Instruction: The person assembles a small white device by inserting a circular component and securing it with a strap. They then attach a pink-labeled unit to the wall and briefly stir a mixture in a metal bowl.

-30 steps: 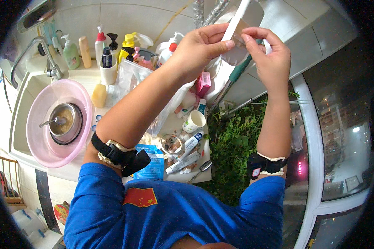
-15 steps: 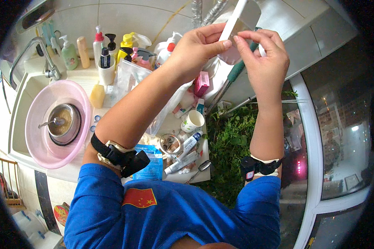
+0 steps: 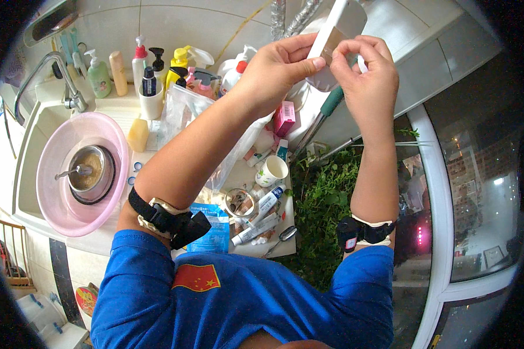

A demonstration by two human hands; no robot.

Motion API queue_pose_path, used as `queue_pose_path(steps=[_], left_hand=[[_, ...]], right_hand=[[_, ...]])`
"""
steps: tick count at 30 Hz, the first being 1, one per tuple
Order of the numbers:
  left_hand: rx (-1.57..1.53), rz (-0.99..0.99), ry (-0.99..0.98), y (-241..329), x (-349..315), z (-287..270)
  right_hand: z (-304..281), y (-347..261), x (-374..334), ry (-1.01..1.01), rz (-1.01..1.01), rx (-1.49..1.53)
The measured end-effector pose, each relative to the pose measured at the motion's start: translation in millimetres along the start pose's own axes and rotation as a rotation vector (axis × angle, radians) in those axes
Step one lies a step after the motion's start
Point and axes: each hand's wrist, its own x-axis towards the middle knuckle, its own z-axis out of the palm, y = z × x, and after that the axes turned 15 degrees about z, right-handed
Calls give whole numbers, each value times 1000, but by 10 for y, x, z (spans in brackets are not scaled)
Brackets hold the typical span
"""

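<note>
My left hand [image 3: 291, 63] holds a white plastic holder or shallow tray [image 3: 348, 28] with rounded corners, raised against the tiled wall corner; its thumb presses the near edge. A brownish patch shows on the holder's face. Beside it, my right hand [image 3: 368, 72] has thumb and forefinger pinched together close to that face. Whatever lies in the pinch is too small to tell. A small white curved piece [image 3: 363, 64] shows between the right fingers, partly hidden. Behind the hands passes a green-gripped pole [image 3: 332, 102].
Left, a pink basin [image 3: 49, 203] with a metal bowl [image 3: 102, 183] stands in the sink below the faucet [image 3: 73, 102]. Pump bottles [image 3: 100, 78] line the wall. A paper cup [image 3: 272, 170], tubes [image 3: 268, 200] and a spoon [image 3: 287, 233] crowd the counter. Green plants [image 3: 323, 203] grow beside the window frame [image 3: 439, 203].
My right hand has shifted slightly left, its fingers curling into a tighter pinch. My left hand and the white holder stay nearly still.
</note>
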Motion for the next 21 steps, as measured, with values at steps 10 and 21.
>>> queue_pose_path(steps=[10, 21], left_hand=[[9, -9, 7, -20, 2, -1], [-25, 17, 40, -12, -2, 24]], right_hand=[[-46, -39, -33, -99, 95, -38], [-5, 19, 24, -76, 14, -24]])
